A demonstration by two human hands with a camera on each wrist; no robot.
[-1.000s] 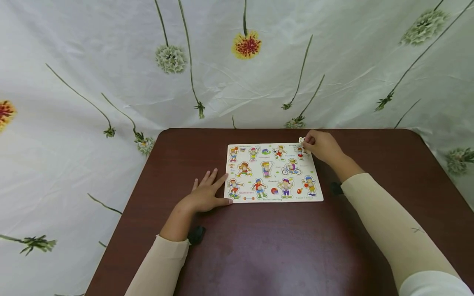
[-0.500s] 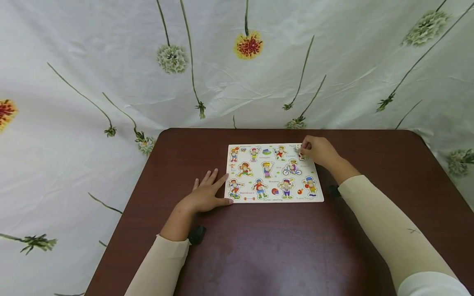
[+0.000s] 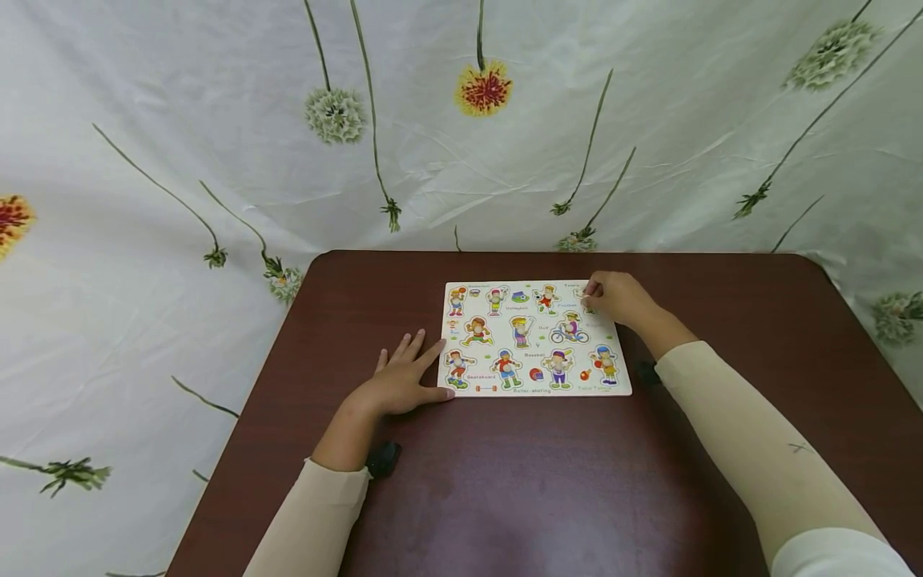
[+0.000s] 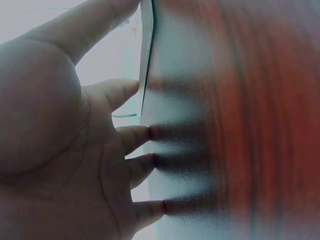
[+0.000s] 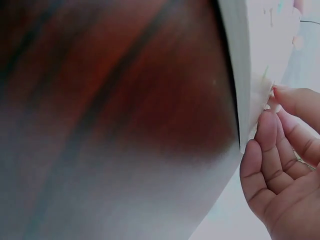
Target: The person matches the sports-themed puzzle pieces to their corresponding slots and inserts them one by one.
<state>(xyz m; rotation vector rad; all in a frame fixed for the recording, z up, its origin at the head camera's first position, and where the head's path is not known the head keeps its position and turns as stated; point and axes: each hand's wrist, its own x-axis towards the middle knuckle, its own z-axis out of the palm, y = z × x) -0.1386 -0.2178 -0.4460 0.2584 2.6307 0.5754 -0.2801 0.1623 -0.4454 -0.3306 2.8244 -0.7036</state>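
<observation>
A white puzzle board (image 3: 534,361) with colourful sports figures set into it lies on the brown table. At its upper right corner my right hand (image 3: 622,300) pinches a small puzzle piece (image 3: 582,295), mostly hidden by the fingers. The right wrist view shows the thumb and a finger meeting at a small pale knob (image 5: 273,102) close over the board's face. My left hand (image 3: 399,385) is spread flat by the board's left side, thumb at the lower left corner and index fingertip at the left edge. In the left wrist view, straight fingers (image 4: 122,95) reach the board's edge.
The dark brown table (image 3: 534,489) extends around the board on every side. Behind it hangs a pale cloth (image 3: 418,160) printed with flowers. A black wrist camera (image 3: 384,458) sits by the left wrist.
My right hand has brought the piece from above the upper right corner down onto the board and now stays there. The left hand has kept its place.
</observation>
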